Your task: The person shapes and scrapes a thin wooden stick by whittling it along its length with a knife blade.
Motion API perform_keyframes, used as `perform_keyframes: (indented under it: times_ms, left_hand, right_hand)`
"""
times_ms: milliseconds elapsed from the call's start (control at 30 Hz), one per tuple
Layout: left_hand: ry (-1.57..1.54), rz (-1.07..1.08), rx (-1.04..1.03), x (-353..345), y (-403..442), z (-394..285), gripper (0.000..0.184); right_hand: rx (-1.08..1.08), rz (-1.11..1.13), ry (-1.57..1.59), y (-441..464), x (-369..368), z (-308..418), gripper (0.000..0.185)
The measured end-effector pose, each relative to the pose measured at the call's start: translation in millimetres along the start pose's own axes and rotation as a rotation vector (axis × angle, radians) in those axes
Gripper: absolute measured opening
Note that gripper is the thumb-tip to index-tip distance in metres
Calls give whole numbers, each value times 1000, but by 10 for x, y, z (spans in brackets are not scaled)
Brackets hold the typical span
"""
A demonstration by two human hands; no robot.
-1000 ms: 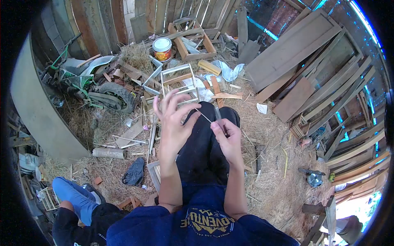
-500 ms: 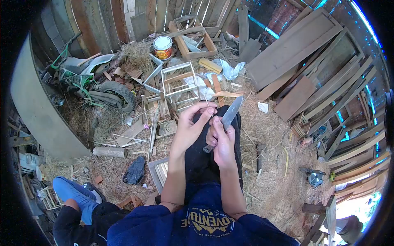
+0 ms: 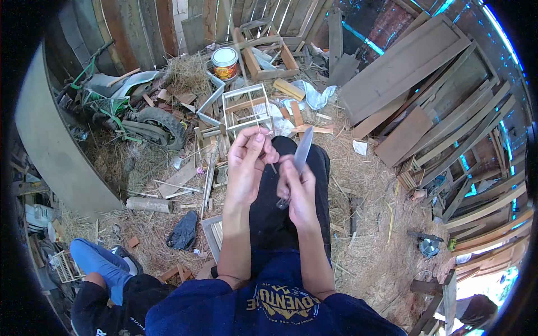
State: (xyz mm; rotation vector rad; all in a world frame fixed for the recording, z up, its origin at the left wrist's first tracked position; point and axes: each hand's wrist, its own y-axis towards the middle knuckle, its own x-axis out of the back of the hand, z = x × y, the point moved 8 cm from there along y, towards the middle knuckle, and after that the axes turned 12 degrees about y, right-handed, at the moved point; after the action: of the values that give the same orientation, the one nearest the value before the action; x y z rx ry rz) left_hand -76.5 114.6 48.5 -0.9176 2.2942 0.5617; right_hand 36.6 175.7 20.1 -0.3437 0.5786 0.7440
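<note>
My right hand (image 3: 301,190) is wrapped round the handle of a knife (image 3: 304,147). Its broad metal blade points up and away from me, slightly blurred. To its left, my left hand (image 3: 246,165) pinches a thin stick (image 3: 273,167) between thumb and fingers, and the stick's lower end shows below them. My fingers cover the middle of the stick. The blade stands apart from my left hand. Both hands are above my dark trousers (image 3: 274,218).
Beyond my knees lie a small wooden frame (image 3: 246,106) and a paint bucket (image 3: 225,63). A motorbike (image 3: 129,106) rests at left, with a seated person in jeans (image 3: 101,263) nearer. Boards (image 3: 403,67) lean at right; a circular saw (image 3: 430,246) lies on the straw.
My left hand has shifted left with the stick, away from the right hand. The knife has moved slightly left and its blade stands more upright.
</note>
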Motion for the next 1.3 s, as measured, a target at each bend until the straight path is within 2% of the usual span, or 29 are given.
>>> perform_keyframes:
  times_ms: [67, 133, 167, 267, 400, 533, 633, 733, 867, 1000, 1033, 1133, 1300]
  left_hand:
    - [-5, 4, 16, 31, -5, 2, 18]
    - [73, 1, 38, 80, -10, 11, 19]
    - [72, -15, 49, 85, -20, 14, 20]
    - [75, -40, 69, 32, -45, -24, 23]
    - [71, -28, 84, -4, -71, -19, 28]
    - [126, -29, 136, -7, -109, -31, 34]
    - [98, 38, 139, 3, -144, -1, 33]
    - [67, 74, 146, 3, -139, 9, 30]
    - [24, 195, 153, 32, -157, 60, 27]
    - [81, 160, 170, -21, -180, -25, 28]
    - [93, 149, 169, -23, -186, -33, 30]
    - [122, 130, 199, -31, -188, -47, 32]
    - [33, 215, 187, -47, -177, -38, 32]
  right_hand:
    - [121, -74, -45, 31, 65, 140, 31]
    - [170, -62, 62, 79, 98, 276, 35]
    - [248, -5, 9, 100, 100, 347, 40]
    - [344, 18, -247, 98, -64, 533, 39]
    - [514, 94, -667, 86, -334, 587, 29]
    - [519, 188, -760, 84, -550, 568, 30]
    - [677, 249, -927, 101, -656, 677, 34]
    - [931, 366, -1087, 85, -766, 856, 36]
    - [1070, 330, -1067, 117, -712, 988, 38]
    - [950, 333, -1000, 174, -644, 1047, 39]
    - [946, 403, -1108, 107, -777, 1014, 38]
    - [935, 457, -1107, 108, -754, 921, 38]
    - [964, 385, -1060, 158, -650, 959, 42]
